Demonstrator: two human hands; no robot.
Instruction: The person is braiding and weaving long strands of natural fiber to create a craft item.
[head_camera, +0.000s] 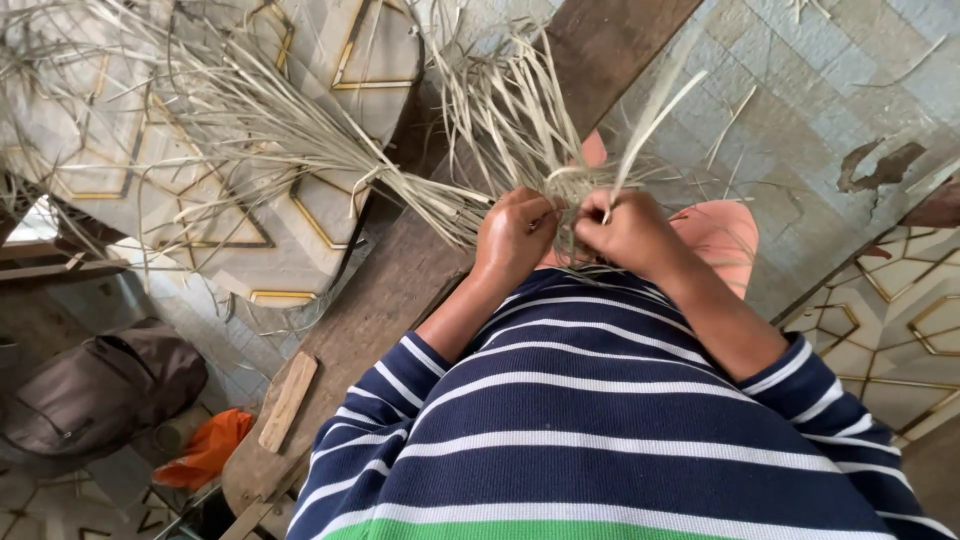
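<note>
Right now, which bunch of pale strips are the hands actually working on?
The small knotted bunch pinched between left hand and right hand; the larger sheaf lies fanned out leftward, untouched.

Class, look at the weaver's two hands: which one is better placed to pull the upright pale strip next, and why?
Probably the right hand. Its fingertips pinch at the foot of the upright strip, while the left hand sits beside the woven knot, nearer the loose fibre bundle.

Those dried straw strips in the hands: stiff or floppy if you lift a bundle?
Probably floppy: the straw strips droop and splay in loose curves past the left hand. Likely light, since thin strands stick up unsupported above the right hand. Loose ends would probably shed or slip unless pinched tightly.
</note>
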